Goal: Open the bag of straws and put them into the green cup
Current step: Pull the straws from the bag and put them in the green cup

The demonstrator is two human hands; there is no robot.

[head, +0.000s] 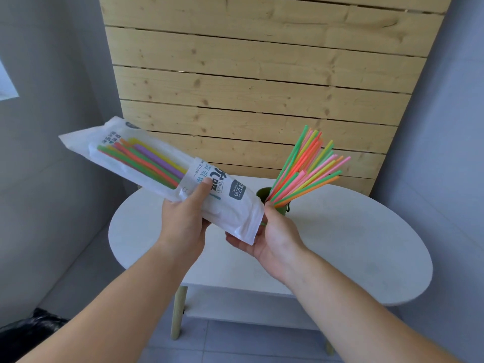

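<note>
A white bag of straws (146,163) is held above the table, tilted up to the left, with several thick coloured straws showing through its clear window. My left hand (187,217) grips the bag at its middle, thumb on top. My right hand (272,237) is at the bag's lower right end, palm up, fingers under and around the corner. Just behind that hand stands the green cup (263,193), mostly hidden. Several thin neon straws (309,169) fan out of it to the upper right.
The white oval table (353,244) has a shelf below and light wooden legs. A wooden slat panel (262,87) leans behind it. Grey walls stand on both sides. A black bag (34,326) lies on the floor at lower left.
</note>
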